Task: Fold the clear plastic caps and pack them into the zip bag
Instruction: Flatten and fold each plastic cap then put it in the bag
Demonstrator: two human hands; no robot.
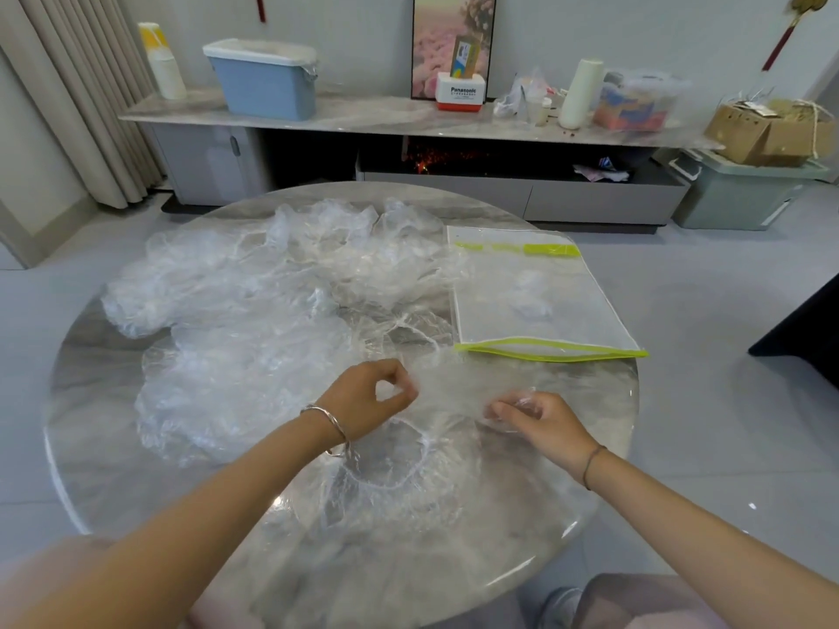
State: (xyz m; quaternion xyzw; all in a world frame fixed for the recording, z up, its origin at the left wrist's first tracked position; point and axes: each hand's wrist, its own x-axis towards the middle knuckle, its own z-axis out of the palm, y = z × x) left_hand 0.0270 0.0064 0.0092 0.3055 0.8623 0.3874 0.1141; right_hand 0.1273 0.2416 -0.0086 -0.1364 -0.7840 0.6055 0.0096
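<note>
Head view: both hands are low centre of the frame, over the near half of a round marble table (113, 492).

Left hand (367, 397): thumb and forefinger are pinched together in a ring on the edge of a clear cap (454, 392), the other fingers curled under. There is a silver bangle (328, 422) on that wrist.

Right hand (540, 424): fingers are curled in and gripping the other side of the same cap, with film bunched at the fingertips. There is a thin dark band (591, 465) on that wrist.

The cap is stretched between the two hands. Its lower part lies on the table below them, and the gathered elastic rim (408, 469) is visible there as a white loop.

The pile of loose caps (272, 301) covers the centre and left of the table, crumpled and overlapping. Its near edge is just beside the left forearm.

The zip bag (567, 306) lies flat at right centre of the frame, above the right hand and not touching it. Its green zip edge (549, 349) faces the person and the two strips are slightly parted. A few small folded caps (529, 299) are inside it, near the middle. The bag's left edge touches the pile.

In the background, across the top of the frame, there is a long low cabinet (363, 113). On it are a blue bin (268, 84) at upper left and a white Panasonic box (461, 93) at top centre. A cardboard box (762, 129) is at far right.
</note>
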